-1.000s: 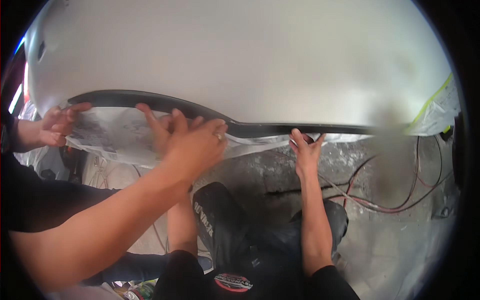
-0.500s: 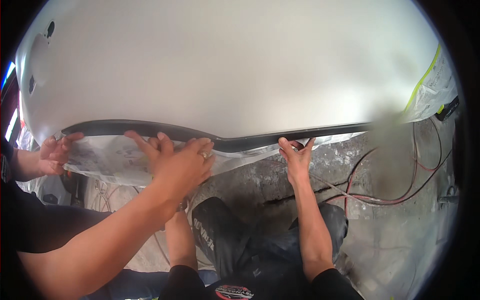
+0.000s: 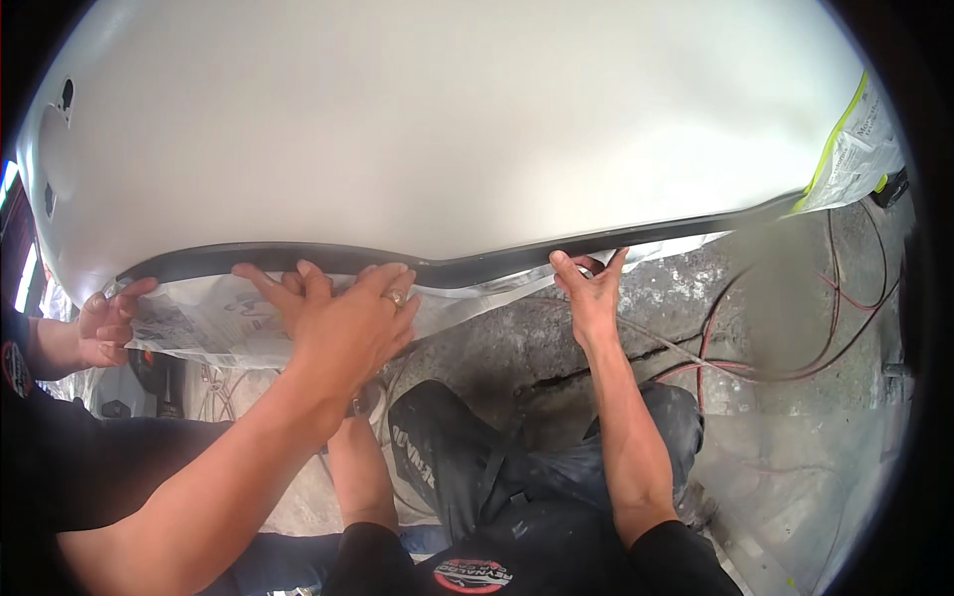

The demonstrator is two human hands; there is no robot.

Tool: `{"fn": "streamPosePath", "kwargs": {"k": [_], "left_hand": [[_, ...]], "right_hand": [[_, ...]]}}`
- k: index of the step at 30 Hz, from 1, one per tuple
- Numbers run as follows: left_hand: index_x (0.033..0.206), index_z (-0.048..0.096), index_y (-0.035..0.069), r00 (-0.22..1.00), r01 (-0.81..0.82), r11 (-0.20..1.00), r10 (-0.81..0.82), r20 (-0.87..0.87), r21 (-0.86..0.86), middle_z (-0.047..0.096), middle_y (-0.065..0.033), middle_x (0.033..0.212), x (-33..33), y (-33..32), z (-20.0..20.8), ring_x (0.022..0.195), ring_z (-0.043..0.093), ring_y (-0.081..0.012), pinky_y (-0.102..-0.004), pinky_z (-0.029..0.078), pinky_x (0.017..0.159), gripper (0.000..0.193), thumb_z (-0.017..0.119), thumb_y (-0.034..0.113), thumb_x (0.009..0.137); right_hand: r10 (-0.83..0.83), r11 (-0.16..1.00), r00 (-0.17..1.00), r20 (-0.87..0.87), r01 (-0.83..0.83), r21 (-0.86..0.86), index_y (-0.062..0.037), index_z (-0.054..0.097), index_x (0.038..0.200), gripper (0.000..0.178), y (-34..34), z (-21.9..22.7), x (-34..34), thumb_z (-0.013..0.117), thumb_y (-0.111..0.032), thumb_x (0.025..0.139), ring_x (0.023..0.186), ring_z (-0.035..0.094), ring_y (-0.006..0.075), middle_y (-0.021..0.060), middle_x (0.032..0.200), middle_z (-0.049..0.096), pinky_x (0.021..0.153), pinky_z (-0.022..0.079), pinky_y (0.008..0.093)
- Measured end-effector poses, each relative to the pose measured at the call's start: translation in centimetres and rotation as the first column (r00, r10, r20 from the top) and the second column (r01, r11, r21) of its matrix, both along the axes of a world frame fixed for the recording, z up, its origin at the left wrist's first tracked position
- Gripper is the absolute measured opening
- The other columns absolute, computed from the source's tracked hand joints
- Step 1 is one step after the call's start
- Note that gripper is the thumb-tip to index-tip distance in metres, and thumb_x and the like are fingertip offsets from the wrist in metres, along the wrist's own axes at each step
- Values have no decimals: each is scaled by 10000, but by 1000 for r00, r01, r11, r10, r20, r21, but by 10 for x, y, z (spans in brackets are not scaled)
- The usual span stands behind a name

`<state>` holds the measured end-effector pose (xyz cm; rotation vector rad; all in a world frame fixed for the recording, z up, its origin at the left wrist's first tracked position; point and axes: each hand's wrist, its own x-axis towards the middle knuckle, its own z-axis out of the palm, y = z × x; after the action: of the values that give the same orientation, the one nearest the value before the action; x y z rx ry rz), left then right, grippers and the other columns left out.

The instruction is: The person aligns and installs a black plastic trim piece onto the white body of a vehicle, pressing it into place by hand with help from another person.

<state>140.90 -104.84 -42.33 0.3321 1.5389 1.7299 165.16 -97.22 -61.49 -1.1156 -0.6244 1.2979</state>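
My right hand (image 3: 594, 300) has thumb and finger spread against the black trim (image 3: 472, 272) along the bottom edge of the pale panel (image 3: 447, 119). Left hand's hidden, can't tell.

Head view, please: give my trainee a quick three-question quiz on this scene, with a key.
1. True or false: the person's right hand lies flat in the middle of the pale panel.
2. What colour is the long narrow strip? A) white B) black C) red
3. Fill in: in the picture, the co-worker's ringed hand is to the ___ of the person's right hand.

Key: 1. False; it is at the strip's lower edge. 2. B. 3. left.
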Motion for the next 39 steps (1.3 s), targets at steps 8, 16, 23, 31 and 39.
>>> {"fn": "streamPosePath", "kwargs": {"k": [8,16,23,31,39], "left_hand": [[1126,568,108,970,31,998,-45,238,63,574,-64,1122,-2,-6,1,1052,555,-225,-438,436,988,712,347,768,973],[819,405,84,919,38,992,14,-394,124,480,-50,777,12,-2,-9,713,556,-188,-321,484,743,633,377,690,998],[863,383,97,968,-2,972,61,-243,235,404,-11,748,6,4,-12,616,511,-109,-260,468,620,466,510,506,1046],[1111,380,42,515,14,998,48,-856,65,413,-25,897,11,-8,-20,734,475,-158,-288,467,784,481,513,498,1041],[747,375,119,968,-113,970,156,-197,217,459,-29,689,22,-3,4,588,522,-203,-364,518,668,686,498,776,901]], "right_hand": [[-1,1000,999,-50,2,19,-124,68,1590,1106,-1,-5,-5,860,-153,817,968,620,170,95,1100,548,824,546,361],[41,999,998,-52,-42,-9,-171,87,1583,1073,-3,9,-1,847,-150,826,986,650,243,121,1115,544,840,560,404],[50,999,994,-94,-48,24,-205,20,1598,1140,0,4,3,857,-179,825,1038,652,284,146,1161,540,895,551,461],[52,999,994,-93,-52,8,-204,-58,1604,1179,1,-4,-2,843,-164,845,1033,651,282,144,1158,544,906,545,466],[58,998,991,-125,-56,19,-265,132,1561,1014,-2,2,-4,843,-165,845,1019,656,266,112,1116,556,882,545,452]]}}
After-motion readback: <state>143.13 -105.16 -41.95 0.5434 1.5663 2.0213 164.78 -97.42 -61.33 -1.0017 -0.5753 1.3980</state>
